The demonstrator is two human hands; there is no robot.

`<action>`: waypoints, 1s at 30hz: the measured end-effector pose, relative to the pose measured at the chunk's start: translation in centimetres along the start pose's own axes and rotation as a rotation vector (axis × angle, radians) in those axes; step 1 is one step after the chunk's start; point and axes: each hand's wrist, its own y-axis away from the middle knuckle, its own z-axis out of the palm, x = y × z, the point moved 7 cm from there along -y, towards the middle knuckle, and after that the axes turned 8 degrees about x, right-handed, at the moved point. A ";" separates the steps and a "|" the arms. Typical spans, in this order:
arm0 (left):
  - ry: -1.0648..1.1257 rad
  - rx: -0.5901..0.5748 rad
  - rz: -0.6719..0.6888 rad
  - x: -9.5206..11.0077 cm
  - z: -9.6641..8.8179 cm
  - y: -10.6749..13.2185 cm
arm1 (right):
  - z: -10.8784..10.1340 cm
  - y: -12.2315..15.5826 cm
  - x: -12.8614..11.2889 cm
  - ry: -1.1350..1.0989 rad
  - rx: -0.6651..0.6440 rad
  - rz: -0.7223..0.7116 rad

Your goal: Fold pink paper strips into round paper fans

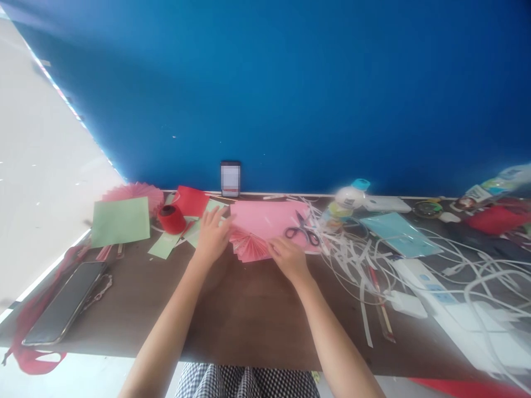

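Note:
A pink pleated paper fan (pixel 250 247) is spread out on the brown table between my hands. My right hand (pixel 289 258) pinches the fan's right edge between thumb and fingers. At the fan's left side is my left hand (pixel 213 233), fingers apart, partly over pale green paper; whether its thumb touches the fan I cannot tell. Behind the fan lies a sheet of pink paper (pixel 265 216), with black-handled scissors (pixel 302 233) on its right part. A red thread spool (pixel 171 220) stands left of my left hand, near red paper (pixel 191 200).
A dark phone (pixel 66 301) lies at the left, below green paper (pixel 120 221) and another pink pleated piece (pixel 136 193). One more phone (pixel 230 179) leans on the blue wall. White cables, paper strips, a power strip (pixel 431 290) and a glue bottle (pixel 348 199) crowd the right.

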 end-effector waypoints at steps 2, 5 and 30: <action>0.012 -0.126 0.181 1.1 0.6 -0.2 | 0.0 0.0 0.1 -0.011 -0.008 -0.001; 0.055 -0.240 0.295 1.6 1.3 -0.3 | 0.0 -0.1 0.1 -0.014 -0.008 -0.010; 0.027 -0.307 0.400 6.8 2.9 -0.7 | -1.2 -0.5 -1.4 0.242 0.087 -0.119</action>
